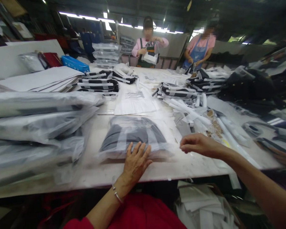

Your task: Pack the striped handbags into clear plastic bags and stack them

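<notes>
Packet (133, 132) of dark cloth in clear plastic on the bench (162, 171), near its front edge, long axis left to right; lies straight ahead of left hand (136, 160), the nearer one, resting flat on its near side, unclamped. Right hand (202, 144) apart, off to the right, fingers curled; cannot tell if gripping. Printed lines on packet and white bag (135, 101) beyond, unreadable; no brand legible
</notes>
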Motion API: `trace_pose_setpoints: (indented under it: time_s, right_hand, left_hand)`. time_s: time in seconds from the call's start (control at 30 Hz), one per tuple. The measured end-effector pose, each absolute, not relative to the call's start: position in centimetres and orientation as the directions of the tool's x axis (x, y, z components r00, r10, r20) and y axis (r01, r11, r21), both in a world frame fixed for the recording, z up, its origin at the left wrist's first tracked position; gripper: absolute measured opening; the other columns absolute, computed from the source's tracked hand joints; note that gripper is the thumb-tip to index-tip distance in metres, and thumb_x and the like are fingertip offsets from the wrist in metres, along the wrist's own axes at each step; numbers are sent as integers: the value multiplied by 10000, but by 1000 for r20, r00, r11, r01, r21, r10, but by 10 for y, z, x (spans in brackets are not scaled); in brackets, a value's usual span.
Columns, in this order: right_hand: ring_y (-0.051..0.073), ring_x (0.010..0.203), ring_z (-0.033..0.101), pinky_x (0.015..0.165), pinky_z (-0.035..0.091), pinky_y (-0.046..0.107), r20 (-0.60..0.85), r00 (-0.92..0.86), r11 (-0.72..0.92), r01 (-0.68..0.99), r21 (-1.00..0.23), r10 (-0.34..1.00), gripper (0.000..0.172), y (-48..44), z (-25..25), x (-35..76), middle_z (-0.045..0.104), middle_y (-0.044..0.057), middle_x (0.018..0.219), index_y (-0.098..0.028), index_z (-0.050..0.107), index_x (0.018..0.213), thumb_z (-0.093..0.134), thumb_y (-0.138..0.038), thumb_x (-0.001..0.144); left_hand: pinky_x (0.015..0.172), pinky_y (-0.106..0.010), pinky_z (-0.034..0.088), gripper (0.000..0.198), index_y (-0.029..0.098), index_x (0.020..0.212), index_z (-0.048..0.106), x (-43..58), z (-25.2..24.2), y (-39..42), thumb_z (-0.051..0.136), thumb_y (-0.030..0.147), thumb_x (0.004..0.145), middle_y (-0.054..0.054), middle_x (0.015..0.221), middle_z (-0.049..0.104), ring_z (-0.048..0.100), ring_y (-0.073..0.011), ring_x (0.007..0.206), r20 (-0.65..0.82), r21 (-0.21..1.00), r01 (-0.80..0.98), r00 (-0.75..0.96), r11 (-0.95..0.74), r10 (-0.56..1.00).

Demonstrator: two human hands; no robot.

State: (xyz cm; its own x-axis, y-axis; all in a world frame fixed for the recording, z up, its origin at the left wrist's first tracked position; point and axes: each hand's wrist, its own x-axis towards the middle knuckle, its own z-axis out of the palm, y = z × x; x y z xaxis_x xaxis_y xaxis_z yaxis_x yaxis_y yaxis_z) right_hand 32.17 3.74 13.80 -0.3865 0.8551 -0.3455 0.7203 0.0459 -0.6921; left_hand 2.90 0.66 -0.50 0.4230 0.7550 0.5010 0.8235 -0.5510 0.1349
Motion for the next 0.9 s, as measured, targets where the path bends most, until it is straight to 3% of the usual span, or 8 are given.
trace_pose_setpoints:
  time_s: [0.1, 0.3, 0.4, 0.6, 0.7, 0.77, 0.83, 0.9]
  right_hand:
    - [131, 637, 579, 561, 389, 222, -468, -622, 362, 766, -531, 628, 148, 75, 162, 248, 670, -19, 694, -199, 724, 805, 661, -330, 781]
    - [192, 648, 601, 655, 427, 292, -645, -601, 776, 630, -20, 472, 77, 120, 124, 151, 626, 2, 573, -188, 710, 623, 775, -228, 639]
    - [238, 752, 627, 754, 447, 352, -609, -624, 803, 595, 35, 489, 201, 124, 105, 137, 634, 19, 599, -197, 655, 555, 804, -292, 651]
    - [285, 944, 620, 809, 448, 371, -287, -737, 790, 584, 184, 612, 462, 141, 104, 178, 677, 97, 1010, -201, 659, 1036, 849, -353, 644]
    - [230, 955, 613, 803, 438, 315, 8, -618, 616, 785, 69, 786, 354, 146, 115, 245, 663, 83, 1101, -226, 647, 1110, 744, -284, 774]
    - [201, 883, 612, 793, 430, 299, 209, -313, 349, 922, -168, 927, 213, 140, 123, 304, 687, 60, 1028, -219, 690, 1017, 683, -293, 817]
    - [195, 774, 595, 745, 421, 296, 204, 128, -24, 894, -447, 971, 95, 125, 127, 361, 684, 28, 778, -214, 714, 768, 716, -307, 751]
    - [194, 660, 575, 664, 416, 297, 89, 420, -272, 721, -637, 903, 169, 108, 122, 404, 604, 15, 553, -198, 661, 565, 774, -297, 641]
  left_hand:
    - [1120, -562, 291, 567, 283, 1357, 502, 29, -8, 7, 671, 473, 850, -64, 1328, 614, 502, -287, 1274, 490, 131, 822, 432, -554, 757]
    - [1121, -574, 296, 610, 288, 1375, 481, 30, -14, 8, 683, 489, 836, -59, 1356, 597, 496, -284, 1282, 488, 128, 824, 432, -552, 758]
    - [1121, -574, 297, 602, 293, 1369, 489, 29, -14, 7, 688, 484, 834, -60, 1390, 571, 486, -287, 1294, 484, 130, 818, 442, -561, 755]
    - [1125, -564, 290, 594, 270, 1358, 503, 29, -11, 7, 688, 481, 834, -68, 1335, 610, 502, -286, 1276, 479, 128, 821, 440, -556, 760]
    - [1127, -551, 292, 589, 279, 1356, 505, 29, -9, 7, 693, 472, 832, -61, 1335, 610, 507, -280, 1272, 490, 134, 822, 431, -553, 758]
    - [1130, -542, 291, 571, 285, 1344, 518, 29, -8, 7, 697, 461, 832, -55, 1321, 621, 513, -276, 1267, 499, 142, 822, 421, -551, 757]
    - [1130, -538, 292, 559, 290, 1334, 530, 29, -7, 7, 701, 459, 829, -47, 1306, 632, 518, -274, 1261, 508, 150, 820, 415, -552, 755]
    - [1126, -538, 295, 544, 297, 1328, 539, 29, -6, 7, 695, 461, 833, -44, 1301, 638, 522, -276, 1259, 516, 157, 818, 410, -554, 752]
